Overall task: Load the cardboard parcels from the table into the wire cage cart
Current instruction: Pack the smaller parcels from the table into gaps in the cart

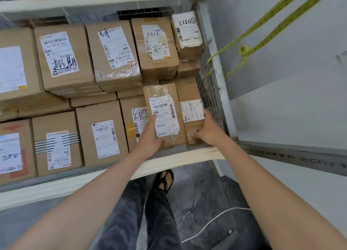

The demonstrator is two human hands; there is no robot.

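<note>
In the cage cart (187,155), my left hand (150,135) pinches the narrow parcel (165,108); my right hand (209,130) curls on the corner parcel (189,92) touching it. The mesh wall (208,88) stands just right of that hand, packed boxes (102,118) left.

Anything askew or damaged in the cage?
Yes: the front parcel in the left hand sits skewed, overlapping the label of its left neighbour; the right hand grips the corner parcel beside it. A back-row parcel has a torn, peeling label.
</note>
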